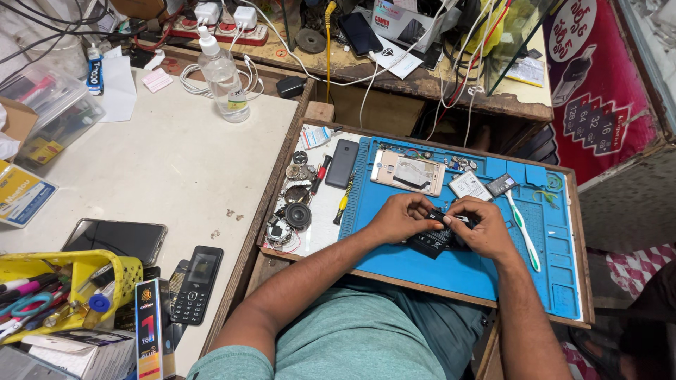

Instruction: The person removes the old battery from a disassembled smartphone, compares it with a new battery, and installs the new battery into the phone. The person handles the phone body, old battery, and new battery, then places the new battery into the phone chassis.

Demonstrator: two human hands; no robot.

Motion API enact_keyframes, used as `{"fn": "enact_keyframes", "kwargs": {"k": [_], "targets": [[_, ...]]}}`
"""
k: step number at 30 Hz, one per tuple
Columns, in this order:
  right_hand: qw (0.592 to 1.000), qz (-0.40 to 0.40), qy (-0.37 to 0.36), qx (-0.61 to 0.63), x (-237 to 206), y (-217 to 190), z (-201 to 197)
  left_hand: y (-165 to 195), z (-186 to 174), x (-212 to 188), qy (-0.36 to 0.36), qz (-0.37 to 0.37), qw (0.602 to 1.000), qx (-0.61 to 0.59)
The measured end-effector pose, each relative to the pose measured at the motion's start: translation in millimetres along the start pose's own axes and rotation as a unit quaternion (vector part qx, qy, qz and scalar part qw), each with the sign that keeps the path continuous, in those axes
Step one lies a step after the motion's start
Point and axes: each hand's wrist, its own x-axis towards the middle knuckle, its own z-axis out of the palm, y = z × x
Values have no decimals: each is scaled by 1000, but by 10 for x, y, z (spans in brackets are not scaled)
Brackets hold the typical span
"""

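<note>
Hands meet over the blue mat [451,271], both closed around one small black device [431,241] that rests on the mat near its middle. The left hand [396,219] curls over the device's left end, fingers bent down onto its top; the right hand [481,226] pinches its right end, thumb and forefinger close together on something small and pale there, too small to make out.

The device looks like a compact phone or phone part: rigid plastic shell, probably light, with smooth faces that could slip under fingertips. With its insides perhaps exposed it is likely delicate, so the firm outer edges and corners look the safest places to grip, as both hands do now, leaving thin parts and connectors alone.

Also on the mat, beyond the hands, lies an opened gold phone [408,172]. Right of it sit two small flat battery-like pieces [470,185]. A white and green toothbrush [523,229] lies just beside the right hand. At the mat's left edge are a yellow screwdriver [343,200], a dark slab [342,162], and round speaker parts [298,215]. Well left of the mat, on the white table [162,162], stand a clear bottle [224,74], a keypad phone [197,283] and a yellow basket [105,271] of tools.
</note>
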Motion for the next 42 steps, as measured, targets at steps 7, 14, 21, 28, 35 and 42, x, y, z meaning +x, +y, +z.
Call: {"fn": "enact_keyframes", "kwargs": {"k": [7,14,21,28,35,42], "targets": [[999,-11,-20,34,7,18,7,-86,-1,-4,-14,24,1000,-9],[999,-2,-15,41,1,23,31,-74,-2,-12,-22,35,999,3],[998,11,0,69,0,17,66,-28,-9,-7,-30,52,998,5],[998,-7,28,55,-13,44,108,23,-24,-21,-32,49,998,10],[994,11,14,107,-13,122,105,7,-20,-21,-41,52,998,19],[993,10,14,116,-11,176,111,-43,-22,-1,-55,60,997,1]]}}
